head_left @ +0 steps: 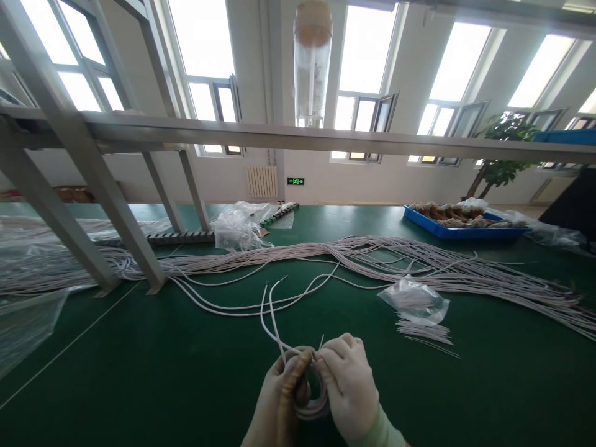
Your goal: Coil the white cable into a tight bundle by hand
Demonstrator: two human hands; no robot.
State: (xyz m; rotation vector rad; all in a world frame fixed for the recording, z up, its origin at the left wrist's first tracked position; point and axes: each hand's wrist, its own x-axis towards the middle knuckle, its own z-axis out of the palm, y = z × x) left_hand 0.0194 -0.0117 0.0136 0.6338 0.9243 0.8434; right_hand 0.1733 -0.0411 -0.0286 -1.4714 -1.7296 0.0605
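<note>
Both my gloved hands meet low in the middle of the head view over a green table [139, 372]. My left hand [279, 397] grips a small coil of white cable [313, 406] wound into a ring. My right hand [349, 385] pinches the same coil from the right, with a thin tie end poking up between the fingers. Two loose cable ends [267, 310] rise from the coil and curve away toward the far side. A long bundle of white cables [419, 261] stretches across the table beyond my hands.
A small clear bag of thin ties [416, 304] lies to the right of my hands. A crumpled plastic bag [237, 230] and a blue tray of parts [460, 231] sit at the back. A grey metal frame [107, 205] stands on the left.
</note>
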